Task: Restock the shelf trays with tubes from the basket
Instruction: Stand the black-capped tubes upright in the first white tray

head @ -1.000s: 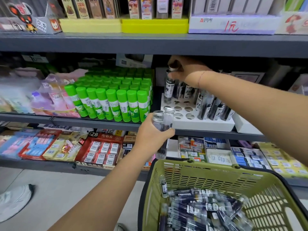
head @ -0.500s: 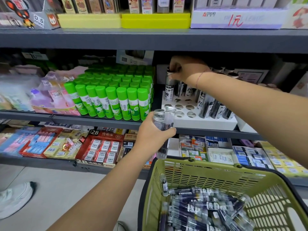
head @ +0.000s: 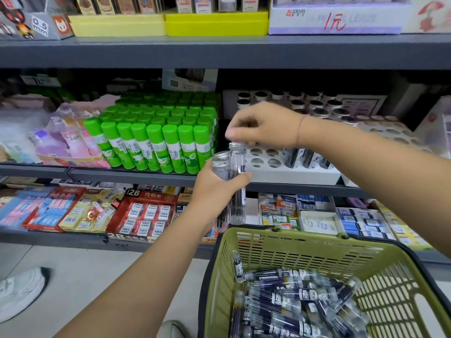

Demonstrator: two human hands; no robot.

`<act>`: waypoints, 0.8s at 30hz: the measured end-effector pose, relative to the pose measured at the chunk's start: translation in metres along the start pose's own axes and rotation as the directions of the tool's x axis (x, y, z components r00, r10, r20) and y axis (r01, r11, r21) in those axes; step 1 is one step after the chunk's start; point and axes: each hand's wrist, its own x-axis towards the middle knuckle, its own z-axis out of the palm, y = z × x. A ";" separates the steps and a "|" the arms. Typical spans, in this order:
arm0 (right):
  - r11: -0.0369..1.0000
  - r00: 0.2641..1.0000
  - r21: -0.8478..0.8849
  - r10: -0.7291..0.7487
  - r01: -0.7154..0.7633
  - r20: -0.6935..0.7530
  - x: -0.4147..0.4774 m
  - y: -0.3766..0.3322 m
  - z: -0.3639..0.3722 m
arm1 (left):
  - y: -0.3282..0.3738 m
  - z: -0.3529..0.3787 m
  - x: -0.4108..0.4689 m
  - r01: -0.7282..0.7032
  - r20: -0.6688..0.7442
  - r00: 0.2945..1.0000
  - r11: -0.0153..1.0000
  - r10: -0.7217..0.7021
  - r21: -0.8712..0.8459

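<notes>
A: Hidden in part: two clear tubes (head: 231, 181), mid-lengths wrapped by the left hand (head: 217, 189); lower ends blurred against the shelf edge.
B: Cap of the taller tube: covered by fingertips (head: 231, 135) of the right hand (head: 266, 125); true pinch or mere touch, impossible to tell.
A: Cut off by the lower and right edges: green basket (head: 288, 240), near wall out of view.
B: Heap of tubes in the basket (head: 292, 298): labels too smeared to read, count unclear.
A: White tray (head: 290, 176): rear holes masked by the right forearm.
B: White shoe (head: 19, 291): cropped at the left edge.
</notes>
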 end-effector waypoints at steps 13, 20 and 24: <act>0.978 0.947 -0.083 0.163 -0.192 -0.276 -0.005 0.035 -0.044 | -0.007 0.004 0.006 -0.025 -0.058 0.998 0.999 0.026 0.032; 0.953 0.895 -0.151 0.183 -0.264 -0.407 0.010 0.048 -0.040 | -0.014 0.004 0.008 -0.026 -0.002 1.000 0.993 0.027 0.114; 0.948 0.913 -0.202 0.158 -0.247 -0.377 0.016 0.044 -0.039 | -0.014 0.004 0.008 -0.018 0.000 1.000 0.995 0.018 0.098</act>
